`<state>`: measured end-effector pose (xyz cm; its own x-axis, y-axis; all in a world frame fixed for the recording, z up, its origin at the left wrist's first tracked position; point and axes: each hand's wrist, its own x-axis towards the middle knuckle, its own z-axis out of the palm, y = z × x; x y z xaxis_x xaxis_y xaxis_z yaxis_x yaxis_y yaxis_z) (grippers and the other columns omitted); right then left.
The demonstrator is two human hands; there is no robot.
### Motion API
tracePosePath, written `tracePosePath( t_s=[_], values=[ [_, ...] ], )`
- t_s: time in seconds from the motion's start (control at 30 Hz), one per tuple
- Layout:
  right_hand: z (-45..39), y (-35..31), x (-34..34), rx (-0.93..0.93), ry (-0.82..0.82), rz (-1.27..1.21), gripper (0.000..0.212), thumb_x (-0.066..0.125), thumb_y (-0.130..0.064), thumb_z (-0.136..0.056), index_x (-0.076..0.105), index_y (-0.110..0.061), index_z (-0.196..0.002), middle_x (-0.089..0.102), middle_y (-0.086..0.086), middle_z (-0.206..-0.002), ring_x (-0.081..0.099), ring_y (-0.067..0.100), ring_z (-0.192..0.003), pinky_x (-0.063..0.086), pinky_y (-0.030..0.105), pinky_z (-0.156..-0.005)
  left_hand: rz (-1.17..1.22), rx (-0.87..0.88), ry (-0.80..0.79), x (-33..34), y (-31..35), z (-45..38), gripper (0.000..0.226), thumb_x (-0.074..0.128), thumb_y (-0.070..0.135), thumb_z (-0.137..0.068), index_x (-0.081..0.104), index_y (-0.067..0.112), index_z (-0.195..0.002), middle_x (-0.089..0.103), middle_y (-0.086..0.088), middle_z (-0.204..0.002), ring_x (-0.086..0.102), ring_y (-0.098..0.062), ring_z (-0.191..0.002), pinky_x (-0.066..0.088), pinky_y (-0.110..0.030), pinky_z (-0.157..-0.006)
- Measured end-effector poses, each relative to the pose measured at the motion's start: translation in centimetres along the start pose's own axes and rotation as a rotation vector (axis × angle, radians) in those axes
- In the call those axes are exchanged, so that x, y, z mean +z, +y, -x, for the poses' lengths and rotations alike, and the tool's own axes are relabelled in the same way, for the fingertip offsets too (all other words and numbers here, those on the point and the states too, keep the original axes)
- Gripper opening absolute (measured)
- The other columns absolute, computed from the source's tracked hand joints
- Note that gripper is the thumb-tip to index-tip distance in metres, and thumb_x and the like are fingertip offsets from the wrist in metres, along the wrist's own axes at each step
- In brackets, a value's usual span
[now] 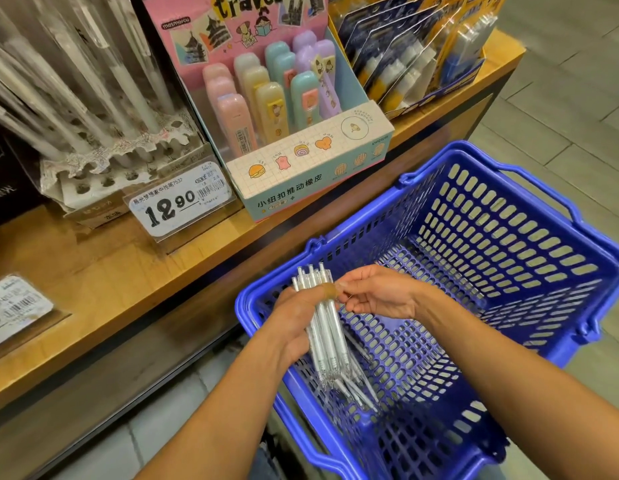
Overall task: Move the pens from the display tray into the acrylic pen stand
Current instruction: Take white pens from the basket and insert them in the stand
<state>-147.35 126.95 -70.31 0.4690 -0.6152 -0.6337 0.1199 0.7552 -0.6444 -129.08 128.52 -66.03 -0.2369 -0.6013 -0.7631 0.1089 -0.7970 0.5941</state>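
Low centre of frame, over the blue basket [509, 220]: left hand [294, 320] curled round a bundle of white pens [327, 327], right hand [374, 294] pinching at the bundle's upper end. Acrylic pen stand [104, 157] sits upper left on the shelf [104, 271], some holes free. Best to peel off one pen, hold the rest snug, seat it tip-down in an empty hole.

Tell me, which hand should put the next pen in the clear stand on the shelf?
Probably the right hand. The left hand grips the whole bundle of pens over the blue basket, while the right already touches one near its top. The stand sits up left.
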Motion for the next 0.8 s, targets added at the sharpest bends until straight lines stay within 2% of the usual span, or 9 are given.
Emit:
tracePosePath(
  t_s=[0.13, 0.2, 0.27, 0.33, 0.53, 0.63, 0.7, 0.77, 0.8],
  values=[
    [-4.1, 4.7, -1.6, 0.142, 0.356, 0.614, 0.005, 0.059, -0.006, -0.093, 0.062, -0.004, -0.089, 0.062, 0.014, -0.081, 0.059, 0.021, -0.065, 0.052, 0.036, -0.068, 0.046, -0.004, 0.033, 0.3, 0.0, 0.0, 0.007, 0.070, 0.001, -0.082, 0.066, 0.004, -0.077, 0.061, -0.005, -0.050, 0.061, -0.014, -0.043, 0.050, -0.022, -0.043],
    [-5.6, 6.7, -1.9, 0.181, 0.416, 1.001, 0.012, 0.059, -0.012, -0.091, 0.060, -0.002, -0.085, 0.059, 0.019, -0.083, 0.053, 0.024, -0.072, 0.045, 0.034, -0.068, 0.056, -0.004, 0.054, 0.4, 0.1, 0.0, 0.007, 0.072, 0.002, -0.080, 0.066, 0.004, -0.081, 0.061, -0.006, -0.052, 0.062, -0.013, -0.045, 0.050, -0.023, -0.043],
    [-6.4, 8.3, -1.8, 0.213, 0.424, 1.172, 0.018, 0.054, -0.017, -0.094, 0.052, -0.006, -0.081, 0.055, 0.020, -0.087, 0.052, 0.027, -0.078, 0.040, 0.034, -0.067, 0.058, -0.010, 0.063, 0.3, 0.0, 0.0, 0.008, 0.074, 0.003, -0.080, 0.066, 0.004, -0.083, 0.061, -0.007, -0.054, 0.062, -0.013, -0.046, 0.049, -0.024, -0.043],
    [-7.0, 9.6, -1.6, 0.219, 0.438, 1.257, 0.020, 0.051, -0.020, -0.097, 0.048, -0.008, -0.081, 0.056, 0.020, -0.090, 0.059, 0.034, -0.087, 0.044, 0.036, -0.070, 0.057, -0.017, 0.063, 0.3, 0.0, 0.0, 0.008, 0.073, 0.003, -0.080, 0.066, 0.004, -0.082, 0.062, -0.006, -0.053, 0.062, -0.013, -0.045, 0.049, -0.023, -0.043],
    [-8.3, 10.5, -0.8, 0.226, 0.462, 1.369, 0.026, 0.055, -0.012, -0.093, 0.054, -0.005, -0.119, 0.063, 0.017, -0.114, 0.063, 0.036, -0.100, 0.054, 0.041, -0.080, 0.059, -0.024, 0.078, 0.3, -0.1, -0.1, 0.013, 0.074, 0.003, -0.079, 0.066, 0.001, -0.089, 0.061, -0.007, -0.054, 0.061, -0.015, -0.044, 0.050, -0.024, -0.044],
    [-8.3, 10.1, -0.6, 0.259, 0.472, 1.355, 0.051, 0.053, -0.010, -0.095, 0.032, 0.004, -0.140, 0.057, 0.021, -0.125, 0.059, 0.037, -0.110, 0.047, 0.038, -0.077, 0.044, -0.050, 0.087, 0.5, 0.1, 0.0, 0.009, 0.073, 0.003, -0.081, 0.066, 0.002, -0.086, 0.061, -0.008, -0.052, 0.061, -0.016, -0.043, 0.050, -0.023, -0.043],
    [-7.5, 9.6, -0.9, 0.304, 0.474, 1.299, 0.059, 0.050, -0.013, -0.099, 0.020, 0.009, -0.144, 0.057, 0.019, -0.111, 0.058, 0.036, -0.104, 0.041, 0.035, -0.067, 0.026, -0.066, 0.097, 0.6, 0.2, -0.1, 0.007, 0.072, 0.004, -0.083, 0.066, 0.003, -0.086, 0.059, -0.008, -0.054, 0.059, -0.016, -0.041, 0.049, -0.024, -0.042],
    [-5.9, 8.8, -1.2, 0.324, 0.417, 1.207, 0.035, 0.047, -0.016, -0.101, 0.038, -0.001, -0.132, 0.051, 0.014, -0.091, 0.055, 0.033, -0.090, 0.038, 0.035, -0.063, 0.002, -0.083, 0.101, 0.8, 0.1, 0.0, 0.008, 0.072, 0.006, -0.083, 0.065, 0.005, -0.086, 0.057, -0.007, -0.056, 0.057, -0.017, -0.044, 0.051, -0.026, -0.048],
    [-4.9, 8.5, -1.4, 0.327, 0.407, 1.146, 0.014, 0.046, -0.018, -0.101, 0.048, -0.009, -0.111, 0.049, 0.014, -0.088, 0.053, 0.030, -0.083, 0.038, 0.035, -0.064, -0.012, -0.087, 0.099, 0.8, 0.1, 0.1, 0.009, 0.073, 0.006, -0.083, 0.064, 0.005, -0.087, 0.056, -0.006, -0.056, 0.057, -0.019, -0.048, 0.052, -0.029, -0.055]
  ],
)
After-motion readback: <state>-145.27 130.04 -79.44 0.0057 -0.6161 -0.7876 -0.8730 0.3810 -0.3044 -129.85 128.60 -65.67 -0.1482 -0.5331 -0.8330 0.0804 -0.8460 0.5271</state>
